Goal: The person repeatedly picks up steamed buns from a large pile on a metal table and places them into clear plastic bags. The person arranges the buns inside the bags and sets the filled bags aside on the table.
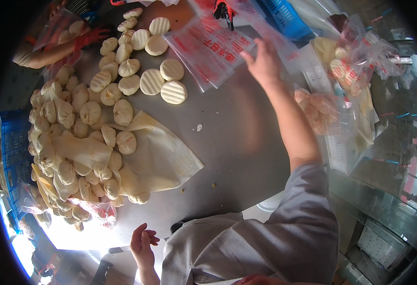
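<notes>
My right hand (265,64) reaches out over the table with thumb and fingers apart, holding nothing that I can see. Just beyond its thumb lie flat clear plastic bags with red print (208,50), overlapping one another. My left hand (144,242) hangs off the table's near edge, fingers loosely curled with nothing in them. Several pale buns with ridged undersides turned up (152,82) sit left of the bags. Farther left is a big heap of pleated buns (66,114), mixed with cream-coloured cloth (158,156) that spreads onto the table.
At upper left, a co-worker's red-gloved hand (91,37) is beside the buns. A red-and-black object (225,14), unclear in kind, touches the bags. Blue crates stand left (14,149) and at the back (286,17). Filled bags (317,110) rest by a white crate (343,153) at right.
</notes>
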`<state>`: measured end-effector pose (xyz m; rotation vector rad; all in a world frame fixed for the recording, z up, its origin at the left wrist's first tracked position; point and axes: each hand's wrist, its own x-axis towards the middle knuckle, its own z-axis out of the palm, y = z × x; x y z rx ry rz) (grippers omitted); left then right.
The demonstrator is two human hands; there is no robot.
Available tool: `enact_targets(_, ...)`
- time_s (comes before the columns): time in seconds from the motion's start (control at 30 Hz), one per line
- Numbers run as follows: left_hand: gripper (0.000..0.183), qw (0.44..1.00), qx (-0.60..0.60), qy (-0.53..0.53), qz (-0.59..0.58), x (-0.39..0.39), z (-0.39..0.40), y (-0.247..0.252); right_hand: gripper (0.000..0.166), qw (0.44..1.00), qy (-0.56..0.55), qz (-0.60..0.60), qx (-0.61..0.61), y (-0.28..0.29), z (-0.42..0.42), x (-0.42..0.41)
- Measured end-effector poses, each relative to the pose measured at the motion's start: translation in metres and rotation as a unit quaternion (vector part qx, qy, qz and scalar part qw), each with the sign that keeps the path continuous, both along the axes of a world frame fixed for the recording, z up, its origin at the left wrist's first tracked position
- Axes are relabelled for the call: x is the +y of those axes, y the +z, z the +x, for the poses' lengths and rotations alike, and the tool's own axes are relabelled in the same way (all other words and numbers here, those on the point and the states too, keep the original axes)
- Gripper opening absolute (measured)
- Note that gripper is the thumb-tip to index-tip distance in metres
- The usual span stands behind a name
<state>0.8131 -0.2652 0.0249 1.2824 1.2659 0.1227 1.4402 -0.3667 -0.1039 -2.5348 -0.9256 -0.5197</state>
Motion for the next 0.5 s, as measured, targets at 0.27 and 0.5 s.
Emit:
enact_targets(0.27, 0.029, 1.000, 0.015, 0.014, 0.000, -0.005, -0.002, 0.004, 0.117, 0.953, 0.009, -0.180, 0.244, -0.015, -0.044, 0.054)
enact_targets(0.5, 0.030, 1.000, 0.018, 0.014, -0.014, -0.009, -0.006, 0.002, 0.098, 0.969, -0.009, -0.120, 0.214, -0.010, -0.038, 0.052)
